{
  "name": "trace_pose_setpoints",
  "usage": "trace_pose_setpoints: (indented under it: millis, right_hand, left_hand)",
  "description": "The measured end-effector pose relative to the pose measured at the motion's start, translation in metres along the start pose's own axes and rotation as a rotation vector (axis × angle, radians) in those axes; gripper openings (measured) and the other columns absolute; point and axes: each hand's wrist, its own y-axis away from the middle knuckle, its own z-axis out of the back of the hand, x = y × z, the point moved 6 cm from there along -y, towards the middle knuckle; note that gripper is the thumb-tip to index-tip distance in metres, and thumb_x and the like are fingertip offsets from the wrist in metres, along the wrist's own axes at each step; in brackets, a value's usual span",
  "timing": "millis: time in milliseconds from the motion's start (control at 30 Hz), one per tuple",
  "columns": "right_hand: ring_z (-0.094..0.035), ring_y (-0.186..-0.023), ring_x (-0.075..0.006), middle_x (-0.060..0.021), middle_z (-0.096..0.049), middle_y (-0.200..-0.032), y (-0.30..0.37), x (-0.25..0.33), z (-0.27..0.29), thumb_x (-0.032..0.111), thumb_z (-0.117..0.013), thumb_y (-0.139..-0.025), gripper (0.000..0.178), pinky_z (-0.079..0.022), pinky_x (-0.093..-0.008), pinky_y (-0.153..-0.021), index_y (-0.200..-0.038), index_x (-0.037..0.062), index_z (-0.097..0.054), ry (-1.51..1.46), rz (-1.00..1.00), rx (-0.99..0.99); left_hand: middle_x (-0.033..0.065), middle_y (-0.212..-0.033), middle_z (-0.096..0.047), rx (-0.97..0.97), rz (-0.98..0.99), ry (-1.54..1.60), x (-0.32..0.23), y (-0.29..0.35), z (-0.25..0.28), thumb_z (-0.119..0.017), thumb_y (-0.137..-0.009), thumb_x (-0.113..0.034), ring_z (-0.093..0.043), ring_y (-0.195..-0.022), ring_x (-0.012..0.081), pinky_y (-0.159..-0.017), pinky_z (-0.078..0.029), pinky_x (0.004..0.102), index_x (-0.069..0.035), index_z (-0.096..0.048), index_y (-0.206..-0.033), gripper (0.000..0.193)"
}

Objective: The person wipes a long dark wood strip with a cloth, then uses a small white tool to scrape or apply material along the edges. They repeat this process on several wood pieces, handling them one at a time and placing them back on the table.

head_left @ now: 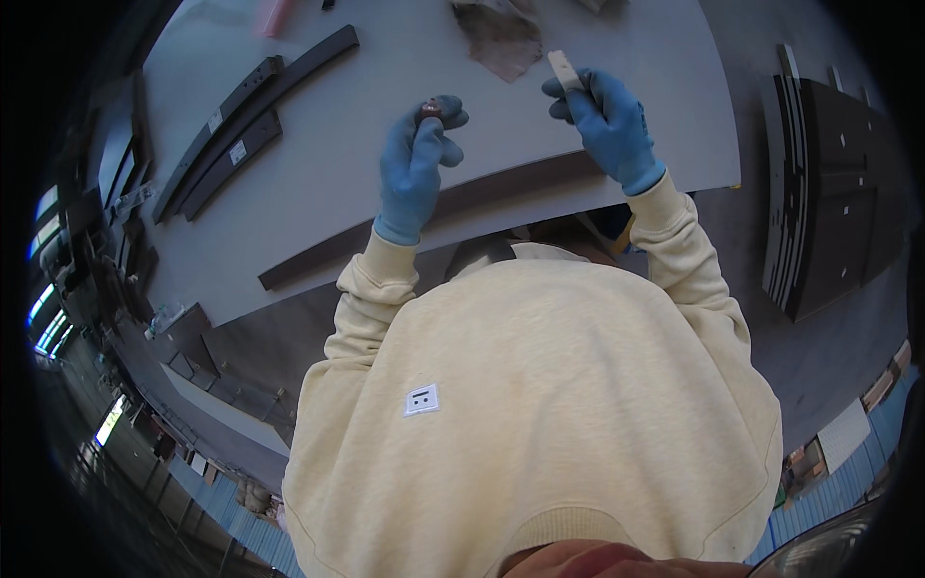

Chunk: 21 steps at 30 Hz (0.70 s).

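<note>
My left hand, in a blue glove, is closed around a small dark reddish-brown object with a shiny spot; its kind is not clear. Between the thumb and fingers of my right hand, also gloved in blue, is a short whitish strip with its end pointing up and away. Both hands are above a grey tabletop, apart from each other. A long dark brown board lies along the near edge of the table, below my hands.
Several dark curved strips with white labels lie on the left of the table. A crumpled greyish-brown cloth is at the far side, near a pink item. Dark panels are stacked off the table to the right.
</note>
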Motion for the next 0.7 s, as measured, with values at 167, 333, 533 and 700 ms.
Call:
trace_pose_setpoints:
  millis: [167, 333, 533, 700]
  right_hand:
    - [-0.072, -0.087, -0.0112, -0.0093, -0.078, -0.116, 0.018, 0.020, -0.001, 0.011, -0.056, -0.108, 0.026, -0.058, -0.0257, -0.078, -0.129, -0.0006, -0.067, -0.122, -0.147, 0.020]
    - [-0.074, -0.083, -0.0106, -0.0086, -0.079, -0.110, 0.031, -0.015, 0.060, 0.018, -0.059, -0.107, 0.025, -0.056, -0.0240, -0.072, -0.123, 0.0022, -0.070, -0.176, -0.286, -0.178]
    - [-0.072, -0.081, -0.0101, -0.0082, -0.080, -0.106, 0.057, -0.091, 0.121, 0.019, -0.059, -0.107, 0.030, -0.056, -0.0240, -0.071, -0.131, 0.0025, -0.067, -0.038, -0.497, -0.340]
    - [-0.071, -0.079, -0.0101, -0.0088, -0.078, -0.106, 0.081, -0.140, 0.121, 0.014, -0.058, -0.106, 0.041, -0.058, -0.0249, -0.072, -0.145, 0.0045, -0.061, 0.000, -0.658, -0.361]
  left_hand:
    - [0.0175, -0.127, -0.070, -0.053, 0.121, 0.100, -0.009, 0.016, -0.007, -0.059, -0.108, -0.016, -0.070, -0.093, 0.0164, -0.074, -0.058, 0.0276, 0.005, -0.060, -0.134, 0.033]
    - [0.0169, -0.128, -0.072, -0.066, 0.217, 0.116, 0.012, 0.030, -0.007, -0.056, -0.110, -0.016, -0.072, -0.089, 0.0140, -0.079, -0.060, 0.0286, 0.003, -0.063, -0.137, 0.034]
    - [0.0161, -0.122, -0.074, -0.001, 0.325, 0.087, 0.024, 0.046, -0.040, -0.056, -0.109, -0.016, -0.069, -0.078, 0.0125, -0.074, -0.058, 0.0281, 0.004, -0.063, -0.136, 0.035]
    - [0.0109, -0.107, -0.075, 0.000, 0.540, 0.158, 0.027, 0.064, -0.073, -0.056, -0.109, -0.019, -0.055, -0.065, 0.0075, -0.064, -0.050, 0.0254, 0.004, -0.064, -0.134, 0.035]
